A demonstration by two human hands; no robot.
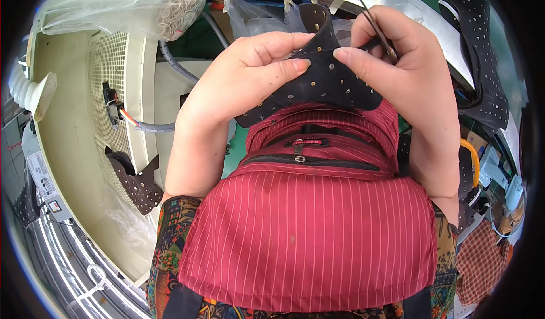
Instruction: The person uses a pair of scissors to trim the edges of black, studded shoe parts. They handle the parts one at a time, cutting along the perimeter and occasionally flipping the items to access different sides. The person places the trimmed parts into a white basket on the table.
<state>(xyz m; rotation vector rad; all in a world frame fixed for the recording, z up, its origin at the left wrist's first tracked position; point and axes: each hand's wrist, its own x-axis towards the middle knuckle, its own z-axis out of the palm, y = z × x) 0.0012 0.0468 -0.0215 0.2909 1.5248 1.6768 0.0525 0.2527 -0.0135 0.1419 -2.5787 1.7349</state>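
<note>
A black studded piece (329,79), curved like a shoe upper and set with small metal eyelets or studs, hangs in front of my chest. My left hand (258,69) pinches its left side between thumb and fingers. On the right, my right hand (397,55) has its thumb tip against the piece's upper edge. A slim dark pointed tool (376,26) is tucked in the curled fingers of that hand, pointing up; its kind is partly hidden. What looks like a fine thread runs between the two thumbs.
A cream tray-like machine bed (71,131) with a mesh panel stands at left, holding another studded piece (136,180). A bag of pale bands (181,15) lies on its far end. More studded pieces (482,57) hang over the metal table edge (417,21) at right.
</note>
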